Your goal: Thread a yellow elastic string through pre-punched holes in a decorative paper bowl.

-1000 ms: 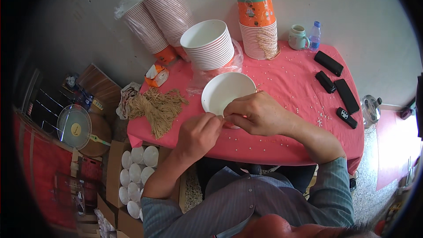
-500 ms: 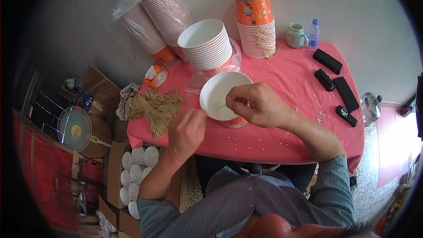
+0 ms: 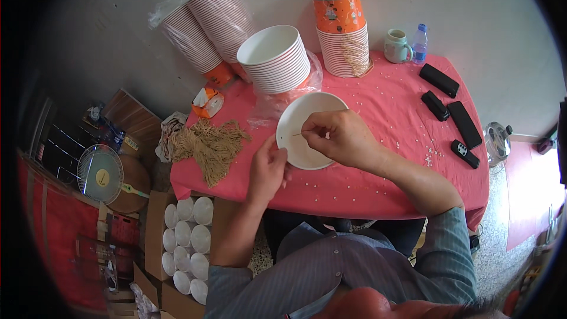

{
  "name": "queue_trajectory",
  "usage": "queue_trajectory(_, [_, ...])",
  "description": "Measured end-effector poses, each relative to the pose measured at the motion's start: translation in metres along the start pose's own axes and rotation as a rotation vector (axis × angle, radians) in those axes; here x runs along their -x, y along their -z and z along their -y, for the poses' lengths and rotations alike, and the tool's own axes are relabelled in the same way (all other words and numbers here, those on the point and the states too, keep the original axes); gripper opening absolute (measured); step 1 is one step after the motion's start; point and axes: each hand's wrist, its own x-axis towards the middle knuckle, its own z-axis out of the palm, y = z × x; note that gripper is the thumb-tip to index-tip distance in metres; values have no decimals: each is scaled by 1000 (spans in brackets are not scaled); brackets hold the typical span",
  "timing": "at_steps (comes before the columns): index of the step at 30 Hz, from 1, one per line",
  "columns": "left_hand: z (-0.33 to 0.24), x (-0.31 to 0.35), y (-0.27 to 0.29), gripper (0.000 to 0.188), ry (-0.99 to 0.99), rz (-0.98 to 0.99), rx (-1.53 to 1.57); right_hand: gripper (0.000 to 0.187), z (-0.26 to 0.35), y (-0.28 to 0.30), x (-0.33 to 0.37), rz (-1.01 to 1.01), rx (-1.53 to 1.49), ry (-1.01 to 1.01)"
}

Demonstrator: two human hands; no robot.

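Observation:
A white-lined paper bucket [image 3: 295, 115] is on the pink cloth in front of me, its mouth tipped toward me. My left hand [image 3: 269, 168] holds its near left side, with the thumb by the rim and the other fingers partly hidden. A small dark hole shows in the bucket's wall close to the left hand. Over the bucket's mouth, my right hand [image 3: 333, 136] pinches a thin tan cord [image 3: 296, 134], whose short end points left toward that wall. To the left lies a bundle of tan cords [image 3: 209, 147].
Nested paper buckets [image 3: 274, 59] stand behind, with plastic-wrapped stacks [image 3: 198, 26] and an orange-topped stack [image 3: 339, 29] with cords draped on it. A mug [image 3: 396, 47], a bottle [image 3: 420, 44] and black devices [image 3: 463, 124] sit right. A carton of cups [image 3: 156, 230] is lower left.
My left hand has moved right and up to the bucket's side. The bucket has tipped so its inside faces me more. My right hand stays over its mouth with the cord.

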Motion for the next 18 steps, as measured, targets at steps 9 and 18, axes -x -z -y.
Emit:
queue_trajectory(9, [23,11,-37,56,-218,-133,-150,17,-13,-18,2,-2,96,-63])
queue_trajectory(18, [22,19,-47,56,-175,-107,-115,18,-30,-33,3,11,99,-157])
